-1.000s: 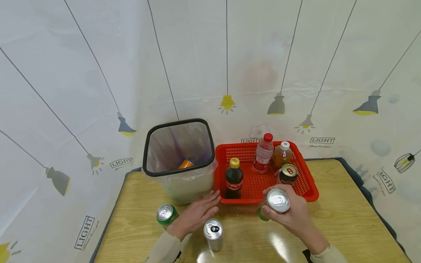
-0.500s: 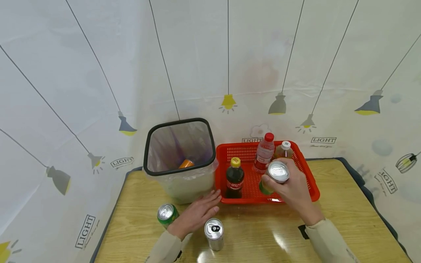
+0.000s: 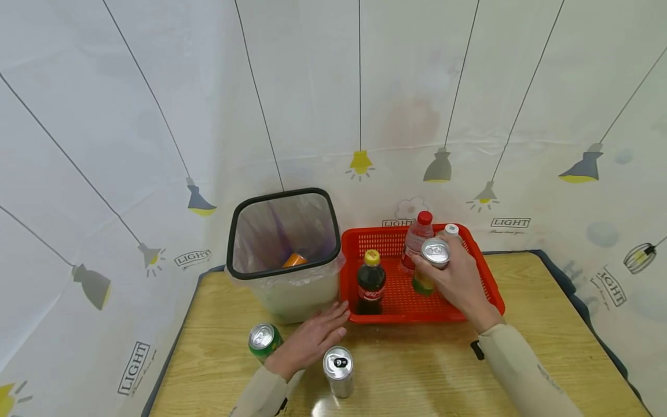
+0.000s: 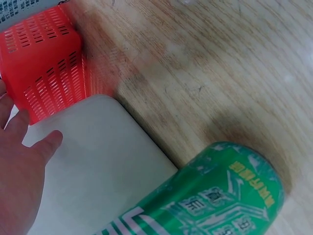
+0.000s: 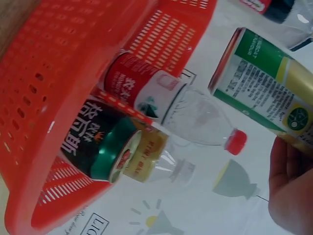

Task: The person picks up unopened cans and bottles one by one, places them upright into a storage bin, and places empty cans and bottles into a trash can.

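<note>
My right hand point(image 3: 461, 281) grips a green and gold drink can point(image 3: 435, 255) above the red basket point(image 3: 406, 318), its silver top facing up. The right wrist view shows this can point(image 5: 274, 88) apart from the bottles. With fingers extended, my left hand point(image 3: 311, 340) lies beside the basket's near left corner, close to the bin. A green can point(image 3: 263, 340) stands left of that hand, and a silver-topped can point(image 3: 339, 373) stands to its right. In the basket are a cola bottle point(image 3: 371, 284), a red-capped bottle point(image 3: 417, 238), a white-capped bottle point(image 5: 151, 156) and a dark can point(image 5: 100, 142).
A bin point(image 3: 294, 295) with a black rim and a plastic liner stands against the basket's left side. Something orange point(image 3: 294, 260) lies inside it. The wooden table point(image 3: 417, 376) meets a wall sheet point(image 3: 312, 116) printed with lamps at the back.
My right hand has carried the green and gold can forward from the basket's front edge to over its middle, covering the dark can in the head view. My left hand stays put.
</note>
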Demonstrator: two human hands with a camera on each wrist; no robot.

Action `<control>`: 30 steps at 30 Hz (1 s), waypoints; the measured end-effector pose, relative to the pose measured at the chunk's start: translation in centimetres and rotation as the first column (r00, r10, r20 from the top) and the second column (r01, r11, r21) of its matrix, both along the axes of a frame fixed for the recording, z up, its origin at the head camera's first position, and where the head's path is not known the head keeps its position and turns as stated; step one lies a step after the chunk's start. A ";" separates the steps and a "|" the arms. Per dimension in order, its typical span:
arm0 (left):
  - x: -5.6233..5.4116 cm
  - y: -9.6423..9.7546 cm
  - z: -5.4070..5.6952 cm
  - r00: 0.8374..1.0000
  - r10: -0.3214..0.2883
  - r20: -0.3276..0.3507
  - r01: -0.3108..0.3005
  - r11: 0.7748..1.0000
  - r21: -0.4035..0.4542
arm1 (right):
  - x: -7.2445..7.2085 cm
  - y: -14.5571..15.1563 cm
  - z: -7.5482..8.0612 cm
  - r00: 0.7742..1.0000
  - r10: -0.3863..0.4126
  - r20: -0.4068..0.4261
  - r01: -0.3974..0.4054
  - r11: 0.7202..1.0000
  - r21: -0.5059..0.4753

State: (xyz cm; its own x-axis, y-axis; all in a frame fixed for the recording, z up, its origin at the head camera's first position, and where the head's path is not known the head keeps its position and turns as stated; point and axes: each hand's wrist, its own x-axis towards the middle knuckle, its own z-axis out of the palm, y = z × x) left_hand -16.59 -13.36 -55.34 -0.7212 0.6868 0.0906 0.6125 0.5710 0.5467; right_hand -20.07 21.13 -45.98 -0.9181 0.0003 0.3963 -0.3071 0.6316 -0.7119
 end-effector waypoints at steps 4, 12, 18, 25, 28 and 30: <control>0.0 0.0 0.0 1.000 0.004 0.000 -0.004 1.000 0.004 | -1.0 0.2 -0.3 0.996 0.005 0.090 -0.002 1.000 -0.031; 0.1 0.0 0.0 1.000 0.005 0.003 -0.005 1.000 0.009 | -2.3 0.6 -1.5 0.965 0.026 0.260 -0.026 1.000 -0.006; 0.0 0.0 -0.2 1.000 0.007 -0.003 -0.007 1.000 -0.001 | -3.2 0.3 -2.3 0.952 0.041 0.303 -0.061 0.996 0.059; 0.0 -0.1 -0.3 1.000 0.012 0.006 -0.012 1.000 -0.003 | -4.0 0.0 -3.2 0.926 0.063 0.373 -0.087 0.995 0.047; 0.0 -0.1 -0.2 1.000 0.014 0.008 -0.014 1.000 -0.007 | -4.1 0.1 -3.7 0.921 0.063 0.384 -0.094 0.994 0.062; 0.0 0.0 -0.2 1.000 0.015 0.006 -0.015 1.000 -0.009 | -4.2 0.1 -4.1 0.921 0.064 0.385 -0.100 0.992 0.073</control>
